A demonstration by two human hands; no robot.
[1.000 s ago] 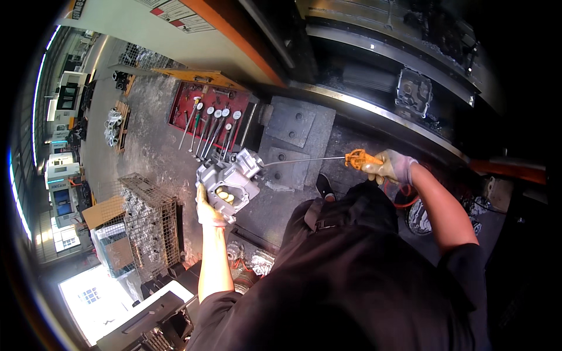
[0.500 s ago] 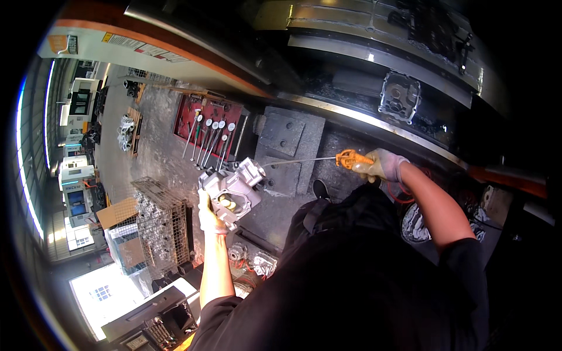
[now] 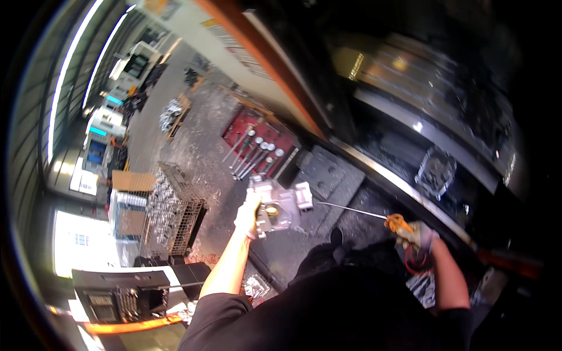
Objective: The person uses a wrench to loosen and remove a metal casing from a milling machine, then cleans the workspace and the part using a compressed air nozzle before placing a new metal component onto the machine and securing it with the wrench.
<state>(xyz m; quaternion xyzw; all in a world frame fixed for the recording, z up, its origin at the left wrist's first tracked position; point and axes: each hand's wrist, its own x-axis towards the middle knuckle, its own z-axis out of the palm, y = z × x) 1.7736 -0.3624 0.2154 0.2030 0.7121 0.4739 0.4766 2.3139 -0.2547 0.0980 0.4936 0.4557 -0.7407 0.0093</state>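
My gloved left hand point(image 3: 248, 215) is closed round one side of a grey cast-metal housing point(image 3: 284, 212), held up in front of me. The housing has a wide opening and a flanged end that points right. In my gloved right hand point(image 3: 420, 236) is an orange air blow gun point(image 3: 397, 223), its fingers wrapped round the handle. The gun's long thin nozzle reaches left toward the flanged end of the housing; its tip looks close to the flange, but I cannot tell whether they touch. A red hose point(image 3: 414, 262) hangs below the gun.
Beyond the housing stands a red tool cart point(image 3: 268, 133) with several long dial gauges point(image 3: 260, 153) on it. Dark steel plates point(image 3: 333, 172) lie on its right. An open machine at right holds another casting point(image 3: 436, 171). A wire basket point(image 3: 181, 205) of castings stands at left.
My view has turned, so the surroundings appear tilted and shifted right. Both hands keep their grip on the housing and the air blow gun; the nozzle now sits slightly off the flange.
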